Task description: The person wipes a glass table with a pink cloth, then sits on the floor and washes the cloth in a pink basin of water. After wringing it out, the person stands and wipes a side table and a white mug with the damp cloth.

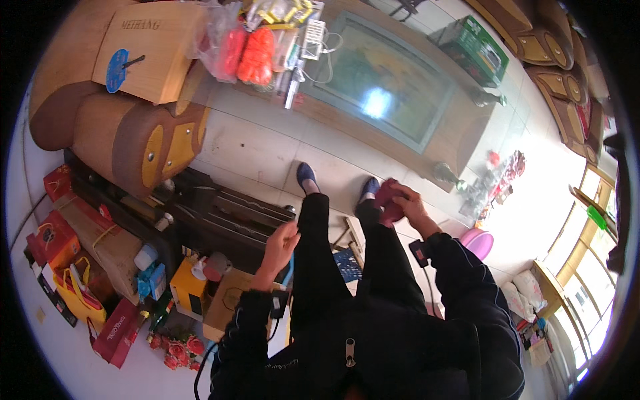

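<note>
A dark red cloth (386, 193) is bunched in my right hand (411, 205), just over my right shin and foot. My fingers close round its upper side, and part of it hangs below them. Out to the left of my left knee is my left hand (279, 248), its fingers loosely bent and nothing visible in it. Both feet wear dark blue slip-on shoes (305, 173) on the tiled floor. Between my legs, a small wooden stool (357, 241) with a blue patterned piece is partly hidden.
Ahead stands a glass-topped coffee table (427, 80) with bags, a power strip and a green box (475, 50). To the left are a brown sofa (133, 140), a wooden box (147, 47), cartons and gift bags. A pink basin (477, 244) lies right.
</note>
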